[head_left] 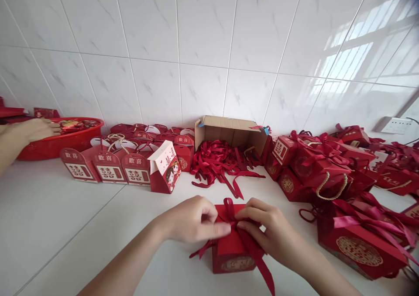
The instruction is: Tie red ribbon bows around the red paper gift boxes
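Observation:
A small red gift box with a gold emblem on its front stands on the white table before me. Dark red ribbon lies across its top, with one loop sticking up and loose tails hanging at both sides. My left hand is closed at the left of the loop, thumb pressed against the ribbon. From the right, my right hand pinches the ribbon close to the knot. The fingers partly cover the knot, so how it is tied is hidden.
Behind stands an open cardboard box spilling loose ribbons. Several red boxes line up at left, near a red basin of wrapped sweets, where another person's hand reaches. Ribboned boxes are heaped at right.

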### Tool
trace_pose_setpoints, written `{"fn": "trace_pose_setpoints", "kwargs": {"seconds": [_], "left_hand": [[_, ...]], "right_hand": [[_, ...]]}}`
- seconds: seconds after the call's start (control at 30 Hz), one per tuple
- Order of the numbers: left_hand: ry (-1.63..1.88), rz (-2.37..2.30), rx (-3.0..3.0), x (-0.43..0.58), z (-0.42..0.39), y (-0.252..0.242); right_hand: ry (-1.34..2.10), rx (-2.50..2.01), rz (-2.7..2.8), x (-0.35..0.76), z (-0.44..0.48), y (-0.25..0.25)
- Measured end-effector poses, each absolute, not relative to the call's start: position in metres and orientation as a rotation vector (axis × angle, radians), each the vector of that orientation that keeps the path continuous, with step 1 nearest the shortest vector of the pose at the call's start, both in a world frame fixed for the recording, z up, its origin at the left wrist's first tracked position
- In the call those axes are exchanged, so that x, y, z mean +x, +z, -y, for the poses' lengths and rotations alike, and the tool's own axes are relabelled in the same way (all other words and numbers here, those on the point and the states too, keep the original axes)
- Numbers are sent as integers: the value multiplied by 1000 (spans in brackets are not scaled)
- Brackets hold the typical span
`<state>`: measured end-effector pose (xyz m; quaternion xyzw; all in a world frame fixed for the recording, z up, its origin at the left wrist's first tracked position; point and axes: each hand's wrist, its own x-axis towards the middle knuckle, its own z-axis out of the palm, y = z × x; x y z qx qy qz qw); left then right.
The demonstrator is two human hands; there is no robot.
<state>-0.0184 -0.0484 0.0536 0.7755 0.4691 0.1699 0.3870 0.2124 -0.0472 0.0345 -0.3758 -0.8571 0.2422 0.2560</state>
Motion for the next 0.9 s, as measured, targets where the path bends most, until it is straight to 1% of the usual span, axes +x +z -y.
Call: {"fn": "trace_pose_setpoints", "kwargs": {"seconds": [0.1, 0.17, 0.27, 0.43, 0.53, 0.67, 0.8, 0.9], "left_hand": [[759, -1302, 1696, -13, 36, 46], [893, -1241, 1606, -7, 29, 41], [823, -1032, 1550, 2, 26, 36], [871, -922, 1479, 4, 30, 34], [809, -833, 1444, 3, 32, 36], [759, -817, 1511, 3, 32, 39], [829, -862, 1598, 5, 35, 41], [883, -966, 1659, 9, 41, 42]], "right_hand": [[662, -1086, 2281, 219, 49, 38], [655, -1120, 2246, 224, 50, 37], [656, -1109, 2220, 228, 49, 32], [643, -1013, 2197, 227, 51, 28], [613, -974, 2164, 224, 53, 27], [592, -1022, 2135, 219, 54, 25], [499, -1151, 2091, 218, 52, 22], [562, -1181, 2066, 220, 52, 22]]}}
